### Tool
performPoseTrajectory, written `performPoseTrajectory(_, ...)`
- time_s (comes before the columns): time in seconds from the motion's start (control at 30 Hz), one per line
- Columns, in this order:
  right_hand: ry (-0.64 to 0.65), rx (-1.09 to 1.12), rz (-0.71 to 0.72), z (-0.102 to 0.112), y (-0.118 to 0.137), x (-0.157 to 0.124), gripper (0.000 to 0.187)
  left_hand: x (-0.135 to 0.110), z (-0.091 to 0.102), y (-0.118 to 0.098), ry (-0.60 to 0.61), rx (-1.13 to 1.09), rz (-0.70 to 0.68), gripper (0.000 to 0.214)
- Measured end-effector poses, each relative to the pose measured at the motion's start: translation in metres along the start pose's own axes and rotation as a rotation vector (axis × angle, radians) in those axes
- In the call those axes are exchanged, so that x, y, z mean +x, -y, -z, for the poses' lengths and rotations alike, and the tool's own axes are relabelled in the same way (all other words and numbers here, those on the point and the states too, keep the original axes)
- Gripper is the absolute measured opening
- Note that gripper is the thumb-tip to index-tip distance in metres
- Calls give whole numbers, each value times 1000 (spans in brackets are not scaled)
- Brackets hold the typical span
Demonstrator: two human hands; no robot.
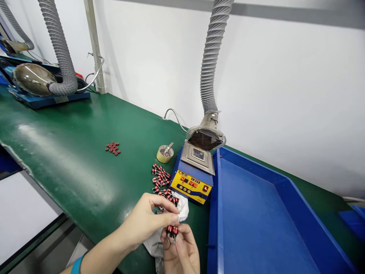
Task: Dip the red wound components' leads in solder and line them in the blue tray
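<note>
Close in, my right hand [185, 251] grips a small red component [172, 230] between thumb and fingers. Just above it, my left hand's [146, 219] thumb and forefinger nearly meet; I cannot tell whether they pinch anything. Beyond, similar red components [160, 178] lie on the green table [85, 160], beside a blue-and-yellow heating unit [192, 186], under a ribbed hose [211, 64].

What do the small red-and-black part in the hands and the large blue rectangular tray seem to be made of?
Small red-and-black part: perhaps metal wire with a glossy red coating, given its bright highlights and silvery ends; too small to be sure.
Large blue rectangular tray: probably moulded plastic, semi-matt, judging by even colour and smooth walls.
</note>
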State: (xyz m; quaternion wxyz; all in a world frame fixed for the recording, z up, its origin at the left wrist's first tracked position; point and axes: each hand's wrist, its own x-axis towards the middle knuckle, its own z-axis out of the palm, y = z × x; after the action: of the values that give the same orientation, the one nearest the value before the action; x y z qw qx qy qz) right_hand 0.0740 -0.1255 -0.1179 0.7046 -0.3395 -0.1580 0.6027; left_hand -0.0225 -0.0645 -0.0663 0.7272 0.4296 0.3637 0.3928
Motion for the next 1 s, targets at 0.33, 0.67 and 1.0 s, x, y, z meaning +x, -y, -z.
performPoseTrajectory(0.33,42,-57,30,2,2,-1,18,-2,8,-6,-90,70,-127,24)
performPoseTrajectory(0.67,25,-11,4,-1,2,-1,18,-2,9,2,2,93,-38,24)
performPoseTrajectory(1.0,1,-39,4,-3,8,-6,20,-3,16,-1,-188,89,-237,22)
